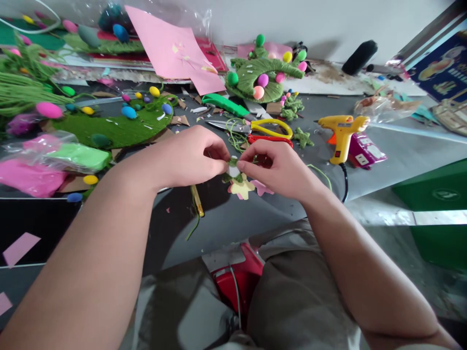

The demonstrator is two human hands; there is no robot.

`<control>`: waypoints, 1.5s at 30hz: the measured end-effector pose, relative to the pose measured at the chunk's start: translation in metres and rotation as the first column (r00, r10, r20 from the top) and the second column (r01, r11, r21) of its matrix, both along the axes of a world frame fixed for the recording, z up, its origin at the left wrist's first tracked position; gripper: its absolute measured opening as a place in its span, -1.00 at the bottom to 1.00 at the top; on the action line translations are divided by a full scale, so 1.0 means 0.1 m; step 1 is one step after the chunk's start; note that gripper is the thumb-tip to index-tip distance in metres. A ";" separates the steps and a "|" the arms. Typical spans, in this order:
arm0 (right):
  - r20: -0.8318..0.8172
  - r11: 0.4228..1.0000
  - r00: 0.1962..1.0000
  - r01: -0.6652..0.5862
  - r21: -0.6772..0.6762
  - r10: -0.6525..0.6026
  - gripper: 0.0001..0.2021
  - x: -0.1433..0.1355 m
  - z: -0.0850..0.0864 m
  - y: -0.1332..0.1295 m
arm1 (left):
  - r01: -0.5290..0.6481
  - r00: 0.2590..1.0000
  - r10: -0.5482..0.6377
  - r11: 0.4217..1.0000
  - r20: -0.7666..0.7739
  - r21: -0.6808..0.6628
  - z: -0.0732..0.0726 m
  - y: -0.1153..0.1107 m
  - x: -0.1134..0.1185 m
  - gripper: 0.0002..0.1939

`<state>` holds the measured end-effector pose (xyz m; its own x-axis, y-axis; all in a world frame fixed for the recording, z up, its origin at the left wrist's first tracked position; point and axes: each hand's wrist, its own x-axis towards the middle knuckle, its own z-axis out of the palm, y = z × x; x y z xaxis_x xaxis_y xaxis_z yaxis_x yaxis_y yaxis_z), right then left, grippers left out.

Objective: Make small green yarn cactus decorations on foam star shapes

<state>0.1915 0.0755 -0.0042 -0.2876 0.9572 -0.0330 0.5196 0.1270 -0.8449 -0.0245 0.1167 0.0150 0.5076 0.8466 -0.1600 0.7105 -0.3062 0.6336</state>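
Both hands were on it!
Left hand (pixel 189 155) and right hand (pixel 279 167) pinched the green-and-white piece (pixel 234 169) from opposite sides, neither nearer; its long axis was unclear, its lower end right by the yellow cutout (pixel 241 187).

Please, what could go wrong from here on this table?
The small craft piece between the left hand and right hand might slip from their fingertips. Reaching over the scissors just beyond might cause a cut. The cord of the glue gun, near the right forearm, could be snagged.
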 end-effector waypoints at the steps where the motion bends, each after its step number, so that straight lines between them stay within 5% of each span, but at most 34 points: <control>1: -0.004 1.000 1.000 0.000 0.001 0.000 -0.87 0.00 0.00 0.00 | -0.004 1.000 0.004 1.000 0.006 -0.001 0.00 0.00 0.00 -0.80; 14: -0.113 0.999 0.994 0.003 -0.042 -0.007 -0.83 -0.01 0.04 0.00 | -0.003 0.992 0.017 0.994 0.126 -0.110 0.07 -0.01 -0.03 -0.77; 45: -0.121 0.999 0.992 0.023 -0.045 -0.028 -0.80 -0.01 0.05 -0.01 | -0.041 0.990 0.045 0.999 0.136 -0.034 0.02 0.02 -0.03 -0.82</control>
<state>0.1908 0.0740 0.0010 -0.2678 0.9626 -0.0410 0.4151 0.0769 -0.9065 -0.0275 0.1185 0.0170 0.4897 0.8639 -0.1182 0.6287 -0.2559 0.7343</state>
